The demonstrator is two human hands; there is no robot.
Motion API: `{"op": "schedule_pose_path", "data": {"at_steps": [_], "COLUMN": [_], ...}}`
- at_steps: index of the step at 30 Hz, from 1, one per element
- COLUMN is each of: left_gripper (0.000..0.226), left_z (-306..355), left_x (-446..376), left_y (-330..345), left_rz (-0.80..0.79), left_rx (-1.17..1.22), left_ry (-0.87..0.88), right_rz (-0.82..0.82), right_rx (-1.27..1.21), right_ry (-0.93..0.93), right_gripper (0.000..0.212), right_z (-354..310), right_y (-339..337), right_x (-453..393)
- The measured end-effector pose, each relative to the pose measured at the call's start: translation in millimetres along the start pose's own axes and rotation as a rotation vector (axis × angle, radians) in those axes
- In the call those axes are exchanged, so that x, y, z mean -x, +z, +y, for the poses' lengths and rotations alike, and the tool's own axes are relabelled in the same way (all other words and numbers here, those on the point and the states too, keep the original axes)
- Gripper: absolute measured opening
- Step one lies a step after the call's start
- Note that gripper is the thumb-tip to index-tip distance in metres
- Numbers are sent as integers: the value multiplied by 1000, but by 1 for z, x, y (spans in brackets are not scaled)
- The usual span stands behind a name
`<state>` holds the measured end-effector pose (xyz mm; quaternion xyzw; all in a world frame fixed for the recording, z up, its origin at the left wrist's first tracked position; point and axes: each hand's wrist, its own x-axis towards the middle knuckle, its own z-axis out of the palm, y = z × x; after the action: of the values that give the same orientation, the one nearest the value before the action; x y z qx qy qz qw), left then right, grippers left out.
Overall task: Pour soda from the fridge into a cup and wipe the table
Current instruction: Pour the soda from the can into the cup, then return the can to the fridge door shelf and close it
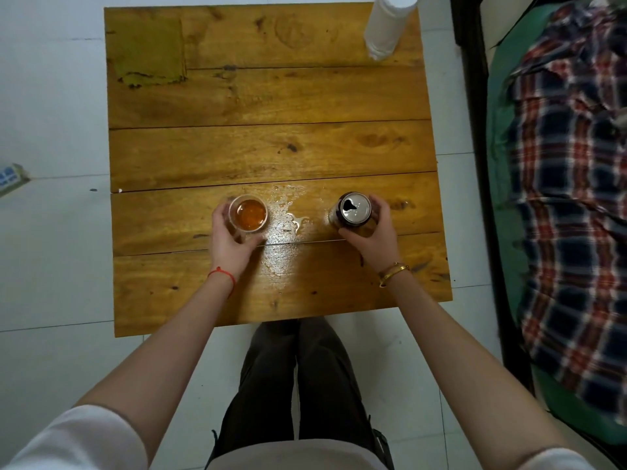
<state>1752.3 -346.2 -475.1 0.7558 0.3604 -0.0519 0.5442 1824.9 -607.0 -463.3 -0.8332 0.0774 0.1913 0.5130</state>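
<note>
A clear cup (pixel 248 212) holding amber soda stands on the wooden table (pixel 264 96), left of centre near the front. My left hand (pixel 230 244) grips the cup from the near side. An opened soda can (pixel 354 208) stands upright to the right, and my right hand (pixel 376 232) is wrapped round it. Between cup and can lies a wet spill (pixel 288 222) of drops and a small puddle that runs toward the table's front.
A white paper-towel roll (pixel 386 25) stands at the table's far right corner. A green patch (pixel 147 49) marks the far left corner. A bed with a plaid cloth (pixel 570 198) lies to the right. White tiled floor surrounds the table.
</note>
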Motion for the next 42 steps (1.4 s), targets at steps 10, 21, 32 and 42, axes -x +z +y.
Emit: {"op": "schedule_pose_path", "data": {"at_steps": [10, 21, 32, 42], "left_gripper": [22, 20, 22, 32], "left_z": [37, 46, 80, 139], "left_x": [48, 22, 38, 91], "left_y": [33, 112, 88, 6], "left_rz": [-42, -390, -314, -306], "left_rx": [-5, 332, 526, 687], "left_ry": [-19, -607, -604, -492], "right_rz": [-20, -91, -134, -212], "right_rx": [100, 162, 81, -14], "right_ry": [-12, -143, -162, -216], "right_gripper": [76, 65, 64, 55], "right_z": [-17, -14, -63, -158], "right_y": [-21, -17, -29, -45], "right_x": [7, -5, 31, 73]}}
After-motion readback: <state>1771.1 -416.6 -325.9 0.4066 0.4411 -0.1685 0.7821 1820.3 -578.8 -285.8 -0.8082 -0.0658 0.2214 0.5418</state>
